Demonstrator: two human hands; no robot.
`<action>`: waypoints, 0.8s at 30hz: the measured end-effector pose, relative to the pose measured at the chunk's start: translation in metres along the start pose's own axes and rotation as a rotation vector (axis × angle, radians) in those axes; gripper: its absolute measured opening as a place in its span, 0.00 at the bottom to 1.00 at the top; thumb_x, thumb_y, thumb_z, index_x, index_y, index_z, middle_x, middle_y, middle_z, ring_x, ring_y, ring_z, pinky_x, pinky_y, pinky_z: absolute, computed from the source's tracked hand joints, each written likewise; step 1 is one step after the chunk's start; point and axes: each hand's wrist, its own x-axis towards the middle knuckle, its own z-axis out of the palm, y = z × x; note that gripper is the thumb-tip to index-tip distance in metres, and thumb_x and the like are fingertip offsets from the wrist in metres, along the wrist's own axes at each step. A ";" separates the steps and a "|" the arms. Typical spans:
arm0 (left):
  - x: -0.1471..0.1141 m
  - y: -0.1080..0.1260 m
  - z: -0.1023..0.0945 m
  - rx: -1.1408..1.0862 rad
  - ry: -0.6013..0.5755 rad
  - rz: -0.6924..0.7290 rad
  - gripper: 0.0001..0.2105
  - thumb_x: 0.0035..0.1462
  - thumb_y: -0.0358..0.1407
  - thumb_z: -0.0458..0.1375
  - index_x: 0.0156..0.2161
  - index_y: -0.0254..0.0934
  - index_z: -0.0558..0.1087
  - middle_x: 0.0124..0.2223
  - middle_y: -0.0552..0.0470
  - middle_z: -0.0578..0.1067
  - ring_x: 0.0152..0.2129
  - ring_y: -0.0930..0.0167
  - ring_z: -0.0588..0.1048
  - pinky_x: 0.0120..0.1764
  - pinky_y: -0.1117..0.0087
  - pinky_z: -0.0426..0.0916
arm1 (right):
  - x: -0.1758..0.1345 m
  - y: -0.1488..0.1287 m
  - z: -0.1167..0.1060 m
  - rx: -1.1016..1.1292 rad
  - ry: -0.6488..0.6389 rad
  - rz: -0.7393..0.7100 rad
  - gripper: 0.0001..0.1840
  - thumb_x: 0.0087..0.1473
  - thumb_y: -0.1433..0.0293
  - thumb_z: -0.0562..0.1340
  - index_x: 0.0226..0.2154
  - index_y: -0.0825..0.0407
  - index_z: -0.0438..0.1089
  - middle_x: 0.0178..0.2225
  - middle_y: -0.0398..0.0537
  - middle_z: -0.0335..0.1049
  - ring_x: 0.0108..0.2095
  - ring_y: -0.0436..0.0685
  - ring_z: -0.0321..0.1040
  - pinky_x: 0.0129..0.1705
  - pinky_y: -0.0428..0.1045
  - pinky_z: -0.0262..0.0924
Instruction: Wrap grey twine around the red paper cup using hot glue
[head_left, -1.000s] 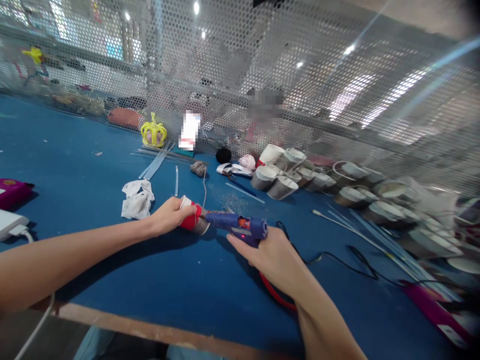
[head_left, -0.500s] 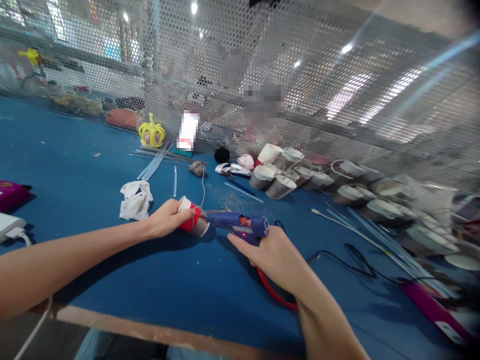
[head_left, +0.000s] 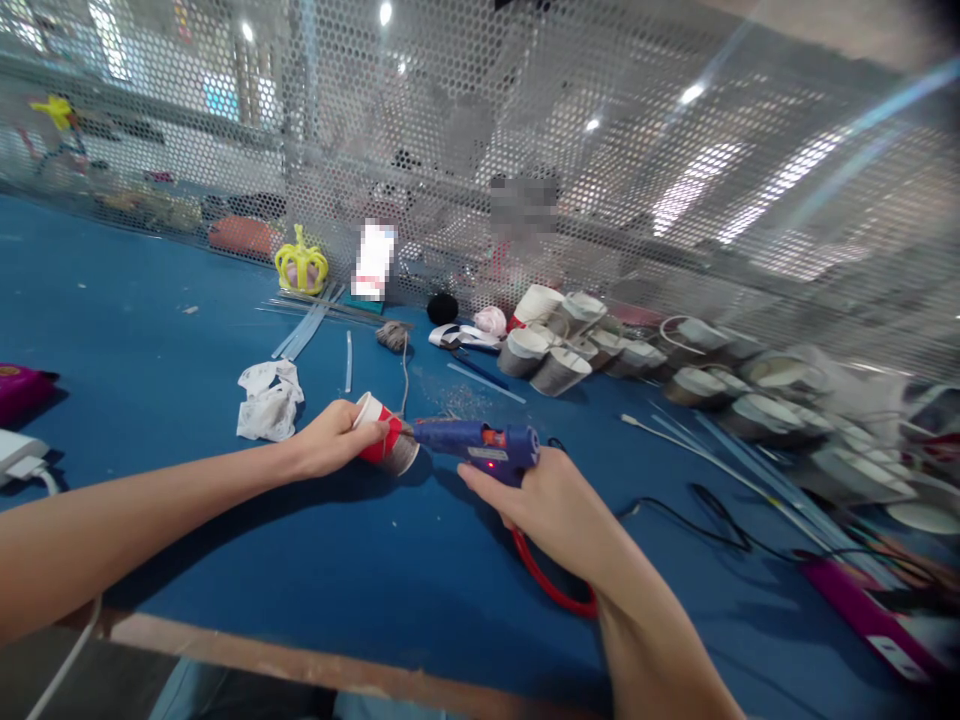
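The left hand [head_left: 326, 450] grips a red paper cup [head_left: 382, 447] lying sideways on the desk [head_left: 225, 560]; the right hand [head_left: 551, 505], fingers wrapped around a blue glue gun [head_left: 480, 447], points its nozzle leftward at the cup's base.

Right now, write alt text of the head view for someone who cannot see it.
A person's left hand holds a red paper cup on its side on a blue table while the right hand points a blue glue gun at its base. Behind lie a heap of paper cups, crumpled white paper and a yellow crown.
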 end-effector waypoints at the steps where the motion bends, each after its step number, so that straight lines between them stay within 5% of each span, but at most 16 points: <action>1: 0.000 0.000 0.000 0.007 0.004 0.001 0.14 0.48 0.38 0.47 0.25 0.29 0.69 0.20 0.55 0.66 0.18 0.76 0.62 0.22 0.76 0.57 | 0.001 0.001 0.000 0.002 0.003 0.000 0.19 0.44 0.60 0.56 0.12 0.51 0.52 0.10 0.39 0.57 0.13 0.47 0.54 0.17 0.44 0.52; 24: -0.001 -0.005 0.002 0.043 0.012 0.023 0.14 0.49 0.38 0.47 0.26 0.29 0.69 0.20 0.54 0.66 0.20 0.74 0.64 0.23 0.76 0.58 | 0.000 0.003 0.000 0.016 0.007 -0.012 0.19 0.44 0.60 0.56 0.12 0.51 0.52 0.10 0.39 0.57 0.13 0.47 0.56 0.18 0.44 0.53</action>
